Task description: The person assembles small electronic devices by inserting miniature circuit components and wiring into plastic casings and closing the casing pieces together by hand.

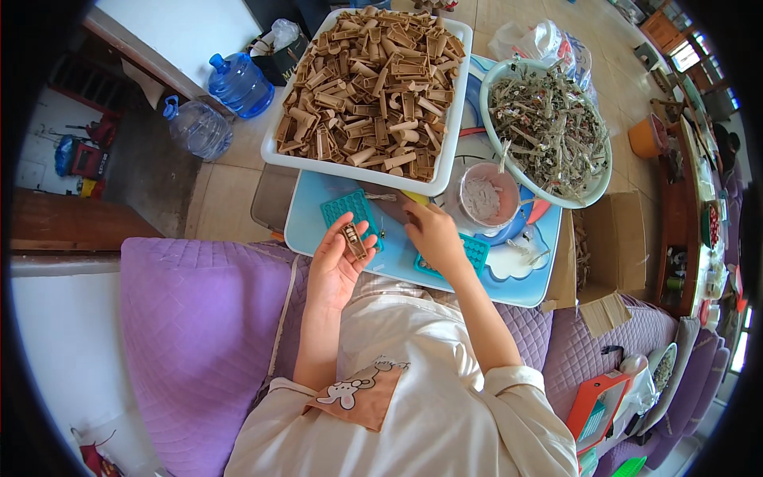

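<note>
Left hand point(338, 258) palm up, fingers slightly curled, above the near left part of the table point(304, 230); grip narrow, holding one brown shell point(354, 242) between thumb and fingers; shell lies tilted, hollow side up, with small pale pieces showing inside; their exact kind too small to tell.

Right hand point(433, 236) back up, fingers bent, over the table between the left tray point(346, 208) and the tub point(458, 203); fingertips partly hidden by the hand itself; cannot tell whether it holds anything, nor how wide its grip is.

Left tray teal, with rows of small round cups, just behind the left hand; right tray point(475, 250) also teal, partly covered by the right hand and wrist; tub round, with pale pinkish-grey contents, just beyond the right hand; a thin greyish bundle point(380, 196) lies at the left tray's far right corner.

Bin point(350, 174) white, at the far side of the table, heaped with brown shells point(373, 87) in mixed orientations; basin point(556, 197) pale green, right of the bin, filled with tangled greyish pieces point(548, 127); carton point(624, 238) open, at the right of the table; two water jugs point(241, 83) on the floor, left of the bin; purple sofa point(199, 334) around the person.
</note>
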Demonstrator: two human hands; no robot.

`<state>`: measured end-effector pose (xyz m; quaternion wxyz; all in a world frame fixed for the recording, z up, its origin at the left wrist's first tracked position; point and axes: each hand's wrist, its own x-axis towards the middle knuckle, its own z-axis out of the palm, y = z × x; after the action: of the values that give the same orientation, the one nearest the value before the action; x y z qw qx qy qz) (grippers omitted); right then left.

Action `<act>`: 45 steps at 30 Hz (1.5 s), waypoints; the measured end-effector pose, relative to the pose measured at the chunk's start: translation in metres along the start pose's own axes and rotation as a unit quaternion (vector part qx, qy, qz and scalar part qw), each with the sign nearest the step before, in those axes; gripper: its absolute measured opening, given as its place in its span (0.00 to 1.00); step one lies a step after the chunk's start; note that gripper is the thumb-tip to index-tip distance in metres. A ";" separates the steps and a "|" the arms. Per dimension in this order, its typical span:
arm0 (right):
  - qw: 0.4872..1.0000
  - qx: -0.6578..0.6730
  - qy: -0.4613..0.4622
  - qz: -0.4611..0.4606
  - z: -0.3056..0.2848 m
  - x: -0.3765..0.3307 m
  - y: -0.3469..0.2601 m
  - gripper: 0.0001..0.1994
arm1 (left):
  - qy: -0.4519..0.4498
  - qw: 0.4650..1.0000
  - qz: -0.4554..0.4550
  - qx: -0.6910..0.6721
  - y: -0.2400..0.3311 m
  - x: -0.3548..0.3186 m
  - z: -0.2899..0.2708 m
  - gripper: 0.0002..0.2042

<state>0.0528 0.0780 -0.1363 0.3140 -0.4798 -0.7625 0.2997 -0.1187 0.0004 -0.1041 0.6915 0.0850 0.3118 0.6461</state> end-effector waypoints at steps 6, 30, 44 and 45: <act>0.934 0.300 0.016 0.193 -0.058 -0.031 -0.033 0.11 | -0.044 0.999 0.016 0.016 -0.017 -0.003 0.032 0.16; 0.939 0.256 0.227 0.026 -0.069 -0.077 -0.074 0.12 | -0.189 0.971 0.122 0.083 -0.071 -0.021 0.087 0.16; 0.921 0.251 0.297 0.014 -0.058 -0.081 -0.072 0.13 | -0.200 0.960 0.120 0.154 -0.071 -0.022 0.088 0.16; 0.921 0.251 0.297 0.014 -0.057 -0.082 -0.072 0.13 | -0.200 0.962 0.114 0.149 -0.071 -0.022 0.087 0.16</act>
<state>0.0857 -0.0140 -0.0615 0.6317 -0.4627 -0.5277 0.3294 -0.0111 -0.0064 -0.0652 0.6409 0.3490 0.2482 0.6371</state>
